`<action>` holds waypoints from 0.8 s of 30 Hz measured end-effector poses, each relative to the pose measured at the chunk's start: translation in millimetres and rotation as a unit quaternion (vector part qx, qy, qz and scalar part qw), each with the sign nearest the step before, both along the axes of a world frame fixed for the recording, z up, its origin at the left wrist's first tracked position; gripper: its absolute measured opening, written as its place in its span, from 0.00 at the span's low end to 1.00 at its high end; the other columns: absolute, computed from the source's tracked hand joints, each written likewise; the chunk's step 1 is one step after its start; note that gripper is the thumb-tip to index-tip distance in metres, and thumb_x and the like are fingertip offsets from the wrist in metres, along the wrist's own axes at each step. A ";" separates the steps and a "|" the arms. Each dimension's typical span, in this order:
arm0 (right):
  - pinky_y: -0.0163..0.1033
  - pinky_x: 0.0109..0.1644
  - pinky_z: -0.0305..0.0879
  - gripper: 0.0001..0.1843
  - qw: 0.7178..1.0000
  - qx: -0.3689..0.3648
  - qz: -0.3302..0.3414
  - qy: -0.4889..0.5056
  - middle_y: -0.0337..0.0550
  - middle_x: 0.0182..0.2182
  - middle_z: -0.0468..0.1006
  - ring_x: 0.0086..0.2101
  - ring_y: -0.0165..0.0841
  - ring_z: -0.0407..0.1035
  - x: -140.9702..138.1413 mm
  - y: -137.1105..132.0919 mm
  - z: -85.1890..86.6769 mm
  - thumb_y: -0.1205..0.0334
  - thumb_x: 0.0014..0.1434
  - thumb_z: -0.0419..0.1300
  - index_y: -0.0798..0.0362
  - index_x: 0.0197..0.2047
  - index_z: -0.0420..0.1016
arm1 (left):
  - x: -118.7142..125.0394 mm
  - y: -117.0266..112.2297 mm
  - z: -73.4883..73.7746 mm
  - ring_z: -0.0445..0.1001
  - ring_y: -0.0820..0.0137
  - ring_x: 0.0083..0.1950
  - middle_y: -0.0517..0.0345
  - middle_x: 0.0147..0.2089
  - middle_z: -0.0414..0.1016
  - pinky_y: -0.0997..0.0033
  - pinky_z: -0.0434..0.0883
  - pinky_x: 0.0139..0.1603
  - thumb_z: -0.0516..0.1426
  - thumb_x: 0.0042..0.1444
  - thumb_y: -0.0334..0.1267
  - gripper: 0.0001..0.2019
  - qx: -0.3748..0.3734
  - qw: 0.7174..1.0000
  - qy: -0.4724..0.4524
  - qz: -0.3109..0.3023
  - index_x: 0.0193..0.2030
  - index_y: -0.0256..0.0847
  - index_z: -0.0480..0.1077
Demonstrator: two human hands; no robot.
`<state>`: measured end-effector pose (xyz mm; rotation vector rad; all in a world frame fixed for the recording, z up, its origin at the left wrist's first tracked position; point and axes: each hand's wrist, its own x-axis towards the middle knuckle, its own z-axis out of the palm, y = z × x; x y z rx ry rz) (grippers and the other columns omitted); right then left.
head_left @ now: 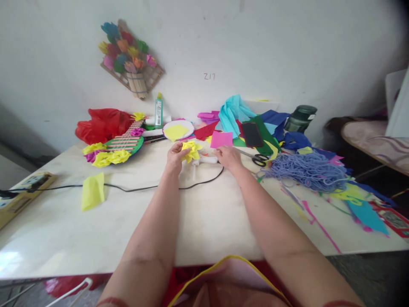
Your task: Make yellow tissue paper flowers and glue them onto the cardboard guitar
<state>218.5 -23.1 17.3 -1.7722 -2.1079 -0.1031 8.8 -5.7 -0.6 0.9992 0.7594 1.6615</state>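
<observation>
My left hand (175, 158) pinches a yellow crepe-paper flower (191, 151) above the middle of the table. Just right of it lies a white glue gun (207, 159), its black cord (204, 184) looping off to the left. My right hand (228, 157) has bent fingers closed at the cord end of the gun; the fingertips are partly hidden. A square of pink paper (222, 139) lies just beyond these fingers. Scissors with black handles (259, 160) rest to the right of that hand.
On the left are a paper-decorated guitar craft (124, 145), red plastic (104, 125), yellow paper (93, 192) and a power strip (27, 192). A glue bottle (159, 111) stands behind. To the right lie a phone (252, 134), tangled blue yarn (306, 171) and a dark jar (300, 119).
</observation>
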 end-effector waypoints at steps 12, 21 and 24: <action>0.39 0.45 0.67 0.17 0.974 -0.191 -0.084 -0.090 0.59 0.45 0.80 0.49 0.45 0.74 23.5 -1.7 19.3 0.68 0.51 0.60 0.56 0.45 0.81 | -0.7 1.6 -4.4 0.77 0.70 0.31 0.58 0.34 0.80 0.73 0.72 0.32 0.72 0.27 0.35 0.23 -0.010 1.000 0.008 -0.018 0.36 0.39 0.76; 0.37 0.46 0.65 0.17 0.983 -0.153 -0.066 -0.071 0.57 0.46 0.81 0.47 0.41 0.74 31.3 2.3 8.5 0.71 0.57 0.55 0.55 0.46 0.81 | -1.3 -0.9 -3.3 0.77 0.70 0.31 0.58 0.33 0.80 0.73 0.73 0.31 0.72 0.26 0.34 0.22 -0.017 0.999 0.009 -0.028 0.34 0.40 0.76; 0.37 0.44 0.63 0.17 0.994 -0.093 -0.058 -0.021 0.54 0.45 0.81 0.46 0.40 0.74 31.9 4.6 4.2 0.66 0.63 0.51 0.54 0.47 0.81 | -0.5 -1.9 -2.1 0.77 0.70 0.31 0.57 0.34 0.81 0.73 0.73 0.32 0.73 0.25 0.34 0.22 -0.023 0.999 0.009 -0.028 0.32 0.39 0.76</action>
